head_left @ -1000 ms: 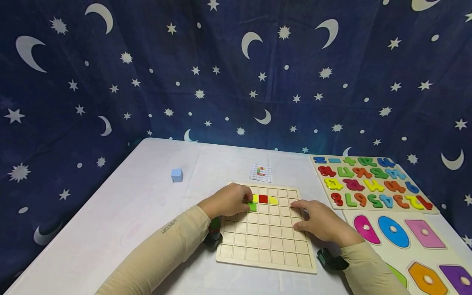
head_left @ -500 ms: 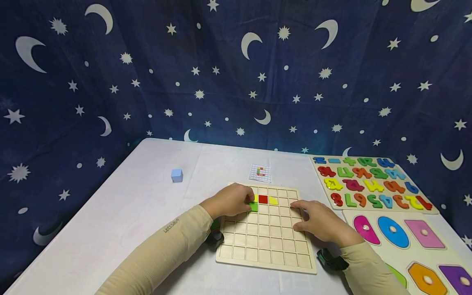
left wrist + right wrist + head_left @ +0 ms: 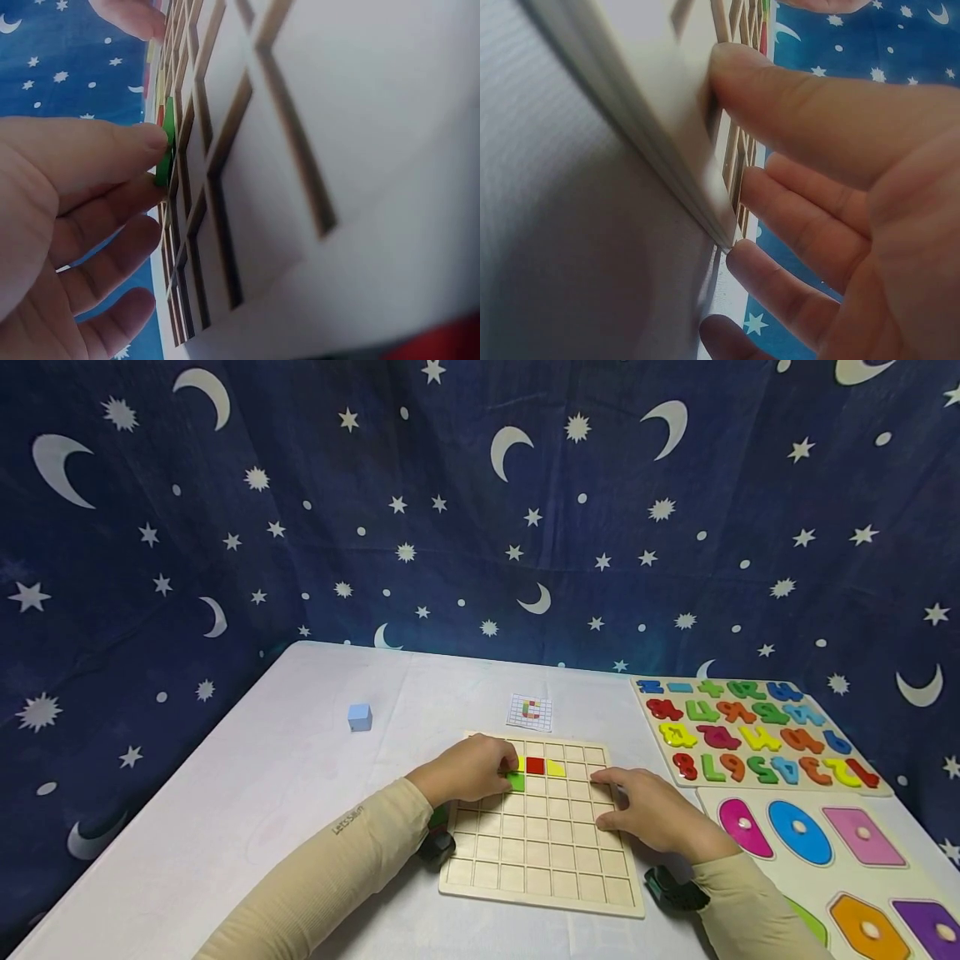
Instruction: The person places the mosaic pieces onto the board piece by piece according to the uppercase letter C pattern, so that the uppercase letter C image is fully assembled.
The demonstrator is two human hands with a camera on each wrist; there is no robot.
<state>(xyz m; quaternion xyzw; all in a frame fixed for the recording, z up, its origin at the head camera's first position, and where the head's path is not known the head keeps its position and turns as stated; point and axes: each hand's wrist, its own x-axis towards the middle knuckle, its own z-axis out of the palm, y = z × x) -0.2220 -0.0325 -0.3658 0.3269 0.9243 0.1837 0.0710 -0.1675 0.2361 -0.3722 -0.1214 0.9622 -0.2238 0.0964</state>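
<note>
A thin green square tile lies at a cell of the wooden grid board. My left hand pinches it between thumb and forefinger; in the left wrist view the green tile looks slightly tilted against the ridges. Above it in the head view is a yellow tile, partly covered by my fingers. A red tile and a second yellow tile follow to the right. My right hand rests on the board's right edge, its thumb touching the wood and its fingers spread.
Behind the board lies a small printed pattern card. A light blue cube stands at the back left. On the right are a number puzzle board and a knobbed shape puzzle board. A starry curtain hangs behind the table.
My left hand has shifted very slightly to the right with the green tile. The right hand and the board stay where they were.
</note>
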